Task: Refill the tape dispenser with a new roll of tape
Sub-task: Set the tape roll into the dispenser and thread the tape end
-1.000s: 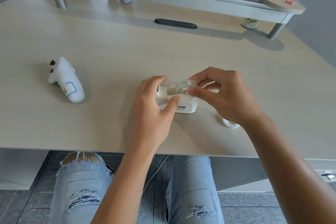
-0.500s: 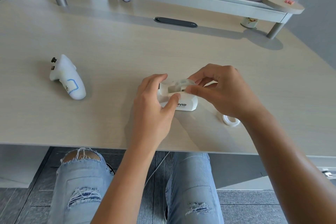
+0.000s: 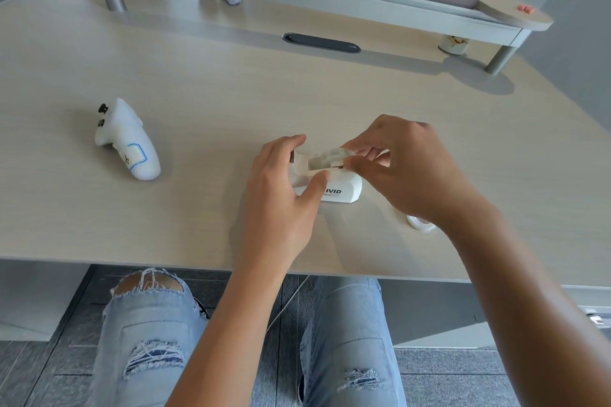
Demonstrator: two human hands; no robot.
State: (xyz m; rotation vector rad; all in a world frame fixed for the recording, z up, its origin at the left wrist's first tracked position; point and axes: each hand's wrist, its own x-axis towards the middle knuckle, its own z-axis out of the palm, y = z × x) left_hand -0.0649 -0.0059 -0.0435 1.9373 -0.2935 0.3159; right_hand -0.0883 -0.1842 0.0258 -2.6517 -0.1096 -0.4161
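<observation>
On the pale wooden table (image 3: pixel 205 82), a white plastic controller with a blue-edged label (image 3: pixel 127 141) lies far out at nine o'clock from the hands, well apart from them. Near the middle, the left hand (image 3: pixel 281 195) grips the small white plastic tape dispenser (image 3: pixel 334 187), thumb on its front and fingers curled over its far left end. The dispenser sits flat on the table. At three o'clock from that hand, the right hand (image 3: pixel 410 172) pinches the clear round roll of tape (image 3: pixel 330 157), which sits in the top of the dispenser. A small white plastic ring (image 3: pixel 421 225) lies on the table at five o'clock from the dispenser, partly hidden under the right wrist.
</observation>
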